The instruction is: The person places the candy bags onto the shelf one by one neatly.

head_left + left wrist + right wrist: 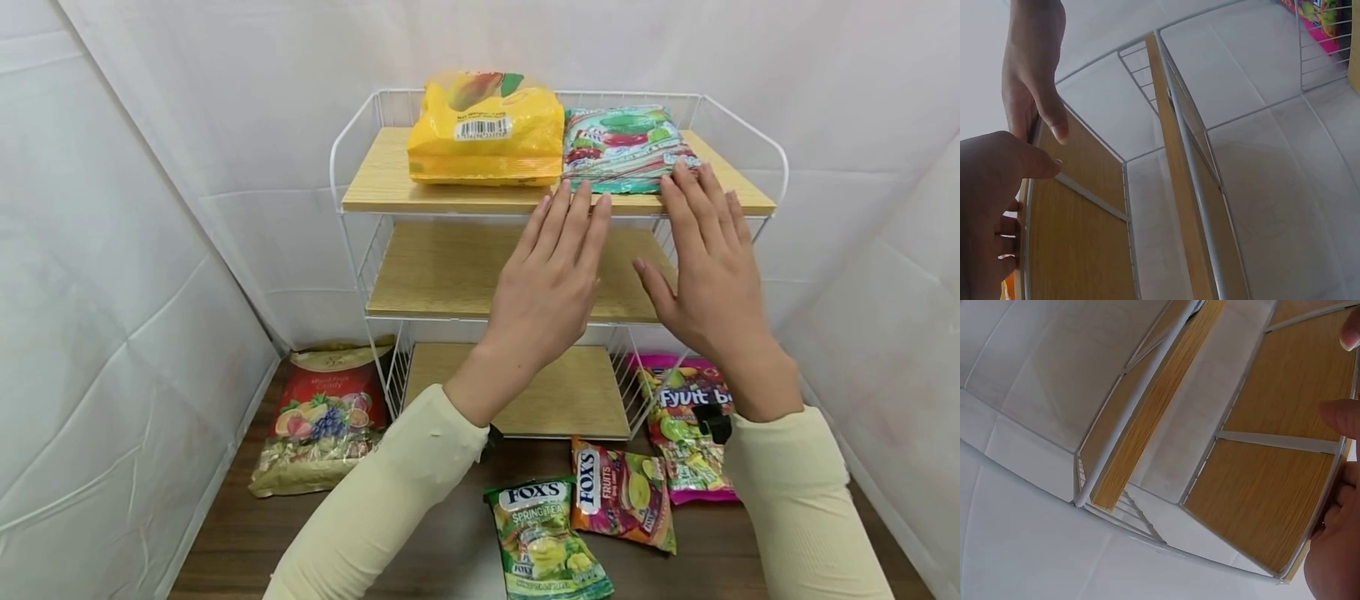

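A teal candy packet (626,150) lies on the top shelf (371,183) of a white wire rack, to the right of a yellow mango-print bag (487,137). My right hand (712,267) has straight fingers, their tips at the packet's front right edge. Straight-fingered too, my left hand (551,275) reaches to the shelf's front edge, tips by the packet's front left corner. In the left wrist view the left hand (988,200) is beside the top board. The right wrist view shows the right hand (1338,537) at the board's edge. Neither hand grips anything.
Below are a middle shelf (435,267) and a bottom shelf (540,400). A red and gold candy bag (326,417) stands at the rack's left. On the dark table lie a green packet (547,542), an orange-purple packet (622,496) and a pink-edged packet (686,433).
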A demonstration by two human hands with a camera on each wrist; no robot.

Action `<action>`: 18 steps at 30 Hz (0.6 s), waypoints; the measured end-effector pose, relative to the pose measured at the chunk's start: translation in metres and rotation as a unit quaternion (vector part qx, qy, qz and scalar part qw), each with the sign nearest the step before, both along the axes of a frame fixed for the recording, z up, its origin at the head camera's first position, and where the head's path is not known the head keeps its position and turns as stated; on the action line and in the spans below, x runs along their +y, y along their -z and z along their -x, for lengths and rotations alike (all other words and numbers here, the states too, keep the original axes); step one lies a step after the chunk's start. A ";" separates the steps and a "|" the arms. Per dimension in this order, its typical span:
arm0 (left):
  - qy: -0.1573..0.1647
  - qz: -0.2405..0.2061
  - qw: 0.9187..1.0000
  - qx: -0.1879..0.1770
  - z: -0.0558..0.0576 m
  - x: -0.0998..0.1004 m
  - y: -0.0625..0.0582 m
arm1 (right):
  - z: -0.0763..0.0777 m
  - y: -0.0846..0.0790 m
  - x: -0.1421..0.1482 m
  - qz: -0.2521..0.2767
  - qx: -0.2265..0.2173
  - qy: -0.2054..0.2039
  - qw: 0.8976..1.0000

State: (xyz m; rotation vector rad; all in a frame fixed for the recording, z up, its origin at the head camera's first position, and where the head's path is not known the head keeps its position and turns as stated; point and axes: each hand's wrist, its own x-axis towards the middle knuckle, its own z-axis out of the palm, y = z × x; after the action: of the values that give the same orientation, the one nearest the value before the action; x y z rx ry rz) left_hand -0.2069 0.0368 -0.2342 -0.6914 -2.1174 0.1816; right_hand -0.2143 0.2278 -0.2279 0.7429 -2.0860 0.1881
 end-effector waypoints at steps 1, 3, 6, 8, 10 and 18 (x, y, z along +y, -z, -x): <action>0.000 0.000 1.000 -0.001 0.000 0.000 0.001 | 0.000 0.000 0.000 0.000 -0.001 -0.002 1.000; -0.002 -0.002 1.000 -0.004 0.001 -0.001 0.002 | 0.001 0.001 0.001 0.001 0.000 -0.008 1.000; -0.005 -0.007 1.000 -0.006 0.000 -0.002 0.004 | 0.002 0.004 0.001 0.003 0.010 -0.024 1.000; -0.004 -0.010 1.000 -0.005 0.000 -0.002 0.005 | 0.002 0.006 0.002 0.008 0.021 -0.038 0.999; -0.003 -0.013 1.000 -0.002 -0.001 -0.003 0.006 | 0.002 0.008 0.002 0.012 0.033 -0.051 0.998; 0.008 -0.033 0.999 0.009 -0.003 -0.012 0.009 | -0.011 0.009 -0.001 0.029 0.044 -0.080 0.995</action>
State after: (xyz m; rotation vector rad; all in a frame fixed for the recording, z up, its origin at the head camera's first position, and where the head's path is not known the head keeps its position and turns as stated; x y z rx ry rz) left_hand -0.2036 0.0250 -0.2427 -0.6645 -2.0914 0.1080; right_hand -0.2033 0.2265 -0.2368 0.8691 -1.9310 0.2979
